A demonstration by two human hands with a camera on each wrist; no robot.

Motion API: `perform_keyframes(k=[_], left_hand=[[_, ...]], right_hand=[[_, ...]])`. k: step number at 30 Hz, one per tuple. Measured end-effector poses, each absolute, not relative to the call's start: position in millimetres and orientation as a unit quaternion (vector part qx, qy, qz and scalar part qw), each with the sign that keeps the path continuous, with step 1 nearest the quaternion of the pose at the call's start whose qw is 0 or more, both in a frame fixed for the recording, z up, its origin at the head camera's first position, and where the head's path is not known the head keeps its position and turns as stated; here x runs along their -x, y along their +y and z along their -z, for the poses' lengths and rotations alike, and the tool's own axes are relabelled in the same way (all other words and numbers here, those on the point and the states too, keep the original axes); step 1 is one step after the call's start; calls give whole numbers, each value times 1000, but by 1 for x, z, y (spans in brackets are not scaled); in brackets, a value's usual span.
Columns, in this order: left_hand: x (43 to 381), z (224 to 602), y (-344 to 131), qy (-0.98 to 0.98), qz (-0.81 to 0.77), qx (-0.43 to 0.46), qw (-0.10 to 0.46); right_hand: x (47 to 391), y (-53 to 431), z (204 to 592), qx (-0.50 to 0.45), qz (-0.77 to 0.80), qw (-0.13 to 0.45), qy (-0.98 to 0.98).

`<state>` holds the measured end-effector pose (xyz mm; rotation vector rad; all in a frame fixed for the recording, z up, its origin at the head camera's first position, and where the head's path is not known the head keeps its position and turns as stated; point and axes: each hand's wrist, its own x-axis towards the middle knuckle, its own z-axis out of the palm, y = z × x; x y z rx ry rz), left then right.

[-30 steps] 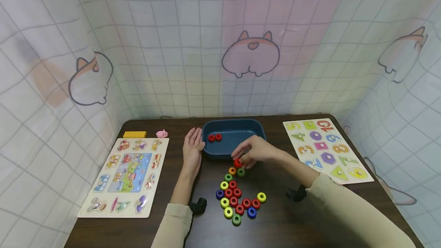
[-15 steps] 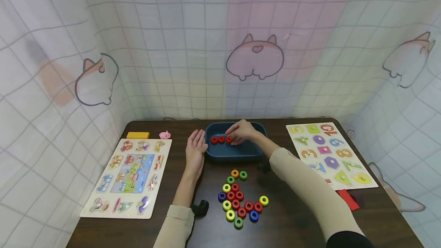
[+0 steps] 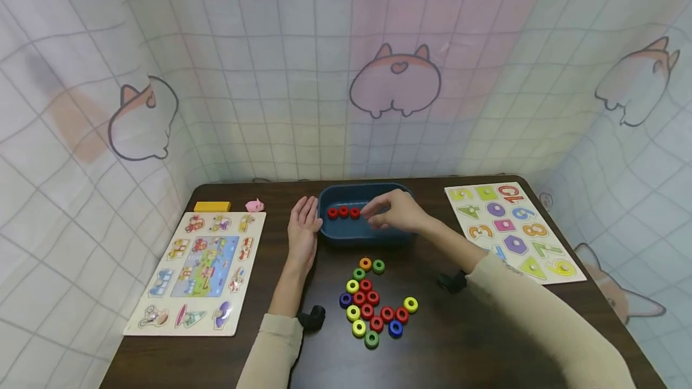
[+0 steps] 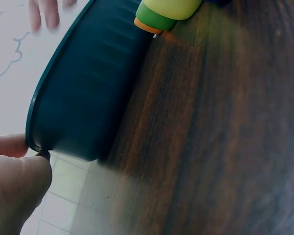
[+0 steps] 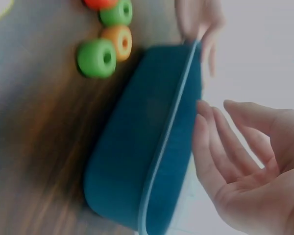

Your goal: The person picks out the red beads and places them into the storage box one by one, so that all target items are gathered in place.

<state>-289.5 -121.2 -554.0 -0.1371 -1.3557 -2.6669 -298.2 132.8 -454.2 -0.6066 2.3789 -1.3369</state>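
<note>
Three red beads [image 3: 343, 212] lie in a row inside the dark blue plastic bin [image 3: 357, 238] at the back of the table. My left hand [image 3: 303, 230] stays at the bin's left end, fingers extended and thumb at the rim; in the left wrist view its fingertips meet the bin's corner [image 4: 63, 122]. Over the inside of the bin, my right hand [image 3: 397, 212] is just right of the row. Its loosely bent fingers [image 5: 206, 147] and thumb are apart with nothing between them in the right wrist view.
Several ring-shaped beads [image 3: 373, 298] in red, yellow, green, blue and orange lie in front of the bin. A picture puzzle board [image 3: 245, 281] lies left, a number puzzle board [image 3: 470, 200] right. A yellow block [image 3: 212, 207] and pink pig [image 3: 254, 205] sit behind the left board.
My right hand has carried a red bead from the table into the bin, set it beside the other two and let go, then drawn back slightly right. My left hand keeps its place.
</note>
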Motion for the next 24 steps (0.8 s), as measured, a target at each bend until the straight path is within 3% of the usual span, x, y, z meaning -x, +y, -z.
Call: perform_keyframes(k=[4,10,16,24], left_hand=[[293,554,-121,-449,890,46,71],[293,555,-121,-451,888,51,70],[291,553,-123,-452,887,48,78],[289,554,-123,-455,886,51,75]], right_hand=[[257,151,444,220,470,239,821],[206,172,462,217,433,320,814],[178,174,489,206,430,318,819],[166,173,506,187,448,303,820]])
